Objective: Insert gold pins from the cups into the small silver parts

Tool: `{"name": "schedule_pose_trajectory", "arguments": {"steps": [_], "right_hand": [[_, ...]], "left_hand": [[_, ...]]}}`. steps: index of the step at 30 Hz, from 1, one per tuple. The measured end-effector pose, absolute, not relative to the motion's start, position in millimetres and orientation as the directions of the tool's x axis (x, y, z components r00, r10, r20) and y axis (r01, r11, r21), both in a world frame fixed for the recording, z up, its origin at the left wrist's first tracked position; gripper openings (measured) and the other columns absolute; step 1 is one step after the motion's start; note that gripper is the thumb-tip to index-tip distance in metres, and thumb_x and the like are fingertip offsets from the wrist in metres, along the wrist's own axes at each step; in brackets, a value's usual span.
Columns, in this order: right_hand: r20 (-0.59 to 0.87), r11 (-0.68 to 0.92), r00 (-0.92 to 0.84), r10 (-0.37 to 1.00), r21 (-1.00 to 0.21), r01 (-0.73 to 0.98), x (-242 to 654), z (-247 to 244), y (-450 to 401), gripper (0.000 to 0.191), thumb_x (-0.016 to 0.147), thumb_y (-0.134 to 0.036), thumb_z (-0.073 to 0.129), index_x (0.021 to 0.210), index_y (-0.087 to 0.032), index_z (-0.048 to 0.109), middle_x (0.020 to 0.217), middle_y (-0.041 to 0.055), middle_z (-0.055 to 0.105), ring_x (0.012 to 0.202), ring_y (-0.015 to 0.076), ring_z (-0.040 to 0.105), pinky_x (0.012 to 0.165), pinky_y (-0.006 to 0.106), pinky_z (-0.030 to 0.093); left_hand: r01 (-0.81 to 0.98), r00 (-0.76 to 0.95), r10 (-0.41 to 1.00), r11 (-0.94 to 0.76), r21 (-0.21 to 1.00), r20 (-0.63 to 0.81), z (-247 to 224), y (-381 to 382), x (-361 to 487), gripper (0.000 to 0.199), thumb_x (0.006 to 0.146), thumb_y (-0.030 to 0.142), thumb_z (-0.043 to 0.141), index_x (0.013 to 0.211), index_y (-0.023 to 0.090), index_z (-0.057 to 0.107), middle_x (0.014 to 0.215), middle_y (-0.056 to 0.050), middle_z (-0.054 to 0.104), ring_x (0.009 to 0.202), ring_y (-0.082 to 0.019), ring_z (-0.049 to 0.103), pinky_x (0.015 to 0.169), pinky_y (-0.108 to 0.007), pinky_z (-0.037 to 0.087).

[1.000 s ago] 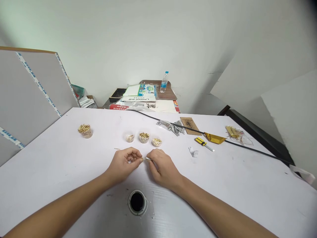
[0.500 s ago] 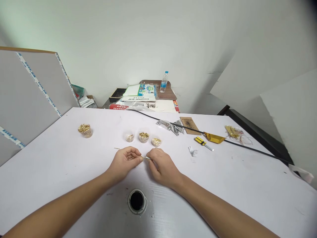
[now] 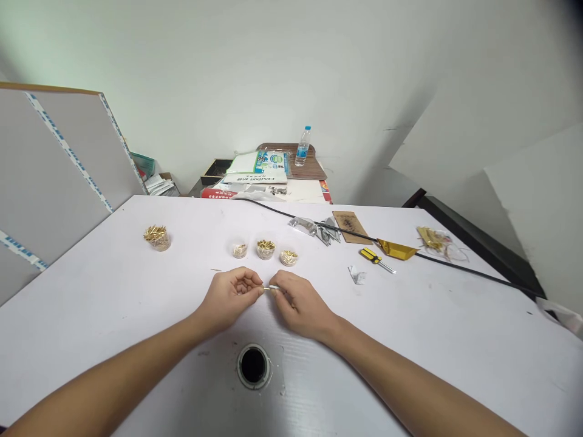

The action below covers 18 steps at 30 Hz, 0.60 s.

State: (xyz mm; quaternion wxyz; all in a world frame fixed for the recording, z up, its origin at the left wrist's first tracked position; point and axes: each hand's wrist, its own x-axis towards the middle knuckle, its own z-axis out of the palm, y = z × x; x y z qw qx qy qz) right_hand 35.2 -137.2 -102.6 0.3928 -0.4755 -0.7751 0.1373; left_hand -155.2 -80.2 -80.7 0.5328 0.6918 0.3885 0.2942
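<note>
Above the middle of the white table, my left hand (image 3: 234, 295) pinches one end of a thin brass-coloured pin (image 3: 267, 288) between thumb and forefinger. My right hand (image 3: 303, 303) is closed at the other end of it, around a small pale piece whose kind I cannot make out. Just beyond my hands stand three small clear cups: one with a few tiny parts (image 3: 240, 250), one full of brass pieces (image 3: 265, 248), and one with short brass pieces (image 3: 288, 258). Farther left is a cup heaped with long brass pins (image 3: 157, 237).
A round hole with a black inside (image 3: 254, 366) lies near the front edge. Right of the cups are a yellow screwdriver (image 3: 377, 260), a paper scrap (image 3: 357, 275), a gold holder (image 3: 396, 249), a black cable (image 3: 273, 209) and brown cardboard (image 3: 351, 227). A water bottle (image 3: 302, 147) stands behind.
My right fingers have shifted slightly, and more of the brass pin shows between my hands. My left hand keeps its pinch. The camera view has shifted a little.
</note>
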Motion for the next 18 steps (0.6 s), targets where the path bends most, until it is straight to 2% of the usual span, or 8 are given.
{"name": "schedule_pose_trajectory", "arguments": {"steps": [5,8,11,18], "right_hand": [[0.542,0.569,-0.309,0.782,-0.418,0.708,38.1,-104.3,-136.0,0.014,0.091,-0.011,0.041,0.081,-0.02,0.045,0.075,0.0041,0.053,0.07,0.0191,0.045,0.067,0.032,0.035],[0.537,0.592,-0.359,0.763,-0.36,0.721,40.3,-103.1,-135.7,0.015,0.089,-0.009,0.041,0.079,-0.02,0.044,0.075,0.0045,0.052,0.069,0.0192,0.043,0.067,0.032,0.034],[0.512,0.595,-0.377,0.771,-0.372,0.712,41.5,-103.0,-135.5,0.014,0.088,-0.009,0.041,0.08,-0.02,0.045,0.076,0.0048,0.054,0.07,0.0193,0.044,0.067,0.032,0.034],[0.477,0.537,-0.3,0.826,-0.504,0.676,38.1,-107.4,-136.6,0.012,0.091,-0.011,0.041,0.084,-0.019,0.048,0.078,0.0042,0.057,0.073,0.0187,0.049,0.069,0.032,0.038]], "left_hand": [[0.155,0.542,0.835,0.008,0.988,-0.092,-78.7,-77.5,-153.4,0.03,0.072,0.033,0.08,0.088,0.013,0.066,0.077,-0.003,0.064,0.071,-0.013,0.06,0.069,-0.026,0.049],[0.165,0.557,0.819,0.055,0.985,-0.139,-78.5,-75.6,-153.8,0.031,0.071,0.034,0.081,0.089,0.013,0.065,0.069,0.0,0.059,0.062,-0.01,0.054,0.061,-0.024,0.045],[0.182,0.575,0.802,0.066,0.981,-0.161,-78.3,-74.6,-154.3,0.031,0.072,0.033,0.08,0.089,0.013,0.065,0.068,0.001,0.058,0.059,-0.009,0.052,0.06,-0.023,0.043],[0.193,0.572,0.813,-0.004,0.981,-0.109,-76.4,-75.4,-154.6,0.027,0.072,0.03,0.08,0.088,0.013,0.066,0.077,-0.002,0.065,0.072,-0.012,0.059,0.07,-0.025,0.048]]}}
